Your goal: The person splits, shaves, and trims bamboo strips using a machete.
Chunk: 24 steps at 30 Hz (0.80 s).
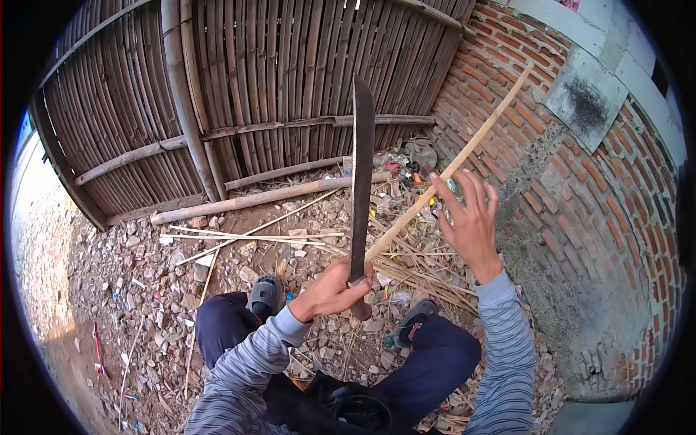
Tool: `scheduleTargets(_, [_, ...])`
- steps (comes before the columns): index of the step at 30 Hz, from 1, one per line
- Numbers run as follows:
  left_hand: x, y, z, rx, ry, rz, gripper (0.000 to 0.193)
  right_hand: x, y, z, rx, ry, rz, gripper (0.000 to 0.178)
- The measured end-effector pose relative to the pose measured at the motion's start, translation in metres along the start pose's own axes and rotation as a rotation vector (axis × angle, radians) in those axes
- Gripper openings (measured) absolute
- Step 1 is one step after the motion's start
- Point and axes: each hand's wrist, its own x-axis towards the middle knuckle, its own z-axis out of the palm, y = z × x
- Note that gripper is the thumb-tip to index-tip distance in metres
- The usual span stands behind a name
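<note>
My left hand [338, 288] is closed round the handle of a machete [363, 167]. Its long dark blade points up and away, and the handle's brown butt shows below my fist. A pale, narrow bamboo strip [484, 130] slants from beside this fist up to the right, toward the brick wall. Its lower end meets my left hand by the blade; whether the fingers hold it too is hidden. My right hand [470, 221] is open with fingers apart, and its index fingertip rests against the strip about midway along.
Stones and litter cover the ground. Cut bamboo strips [254, 236] lie ahead, below a thick bamboo pole [275, 197]. A bamboo slat fence [268, 80] stands at the back, a brick wall [580, 196] on the right. My shoes [266, 294] are either side of the machete.
</note>
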Motion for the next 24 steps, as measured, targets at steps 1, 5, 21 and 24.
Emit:
scheduleTargets(1, [-0.001,-0.004,-0.002,-0.028,0.017,0.029,0.02,0.003,0.0,-0.001,-0.014,0.031,0.037,0.061])
scheduleTargets(5, [-0.005,-0.015,-0.009,-0.005,-0.049,-0.015,0.02,0.007,0.013,-0.019,-0.078,-0.006,-0.006,0.032])
scheduleTargets(21, [0.003,0.022,-0.022,-0.277,-0.043,-0.391,0.029,-0.063,0.101,0.011,0.249,-0.475,0.335,0.029])
scheduleTargets(24, [-0.007,0.011,-0.031,-0.4,-0.02,-0.422,0.03,-0.067,0.09,0.043,0.974,-0.555,0.815,0.027])
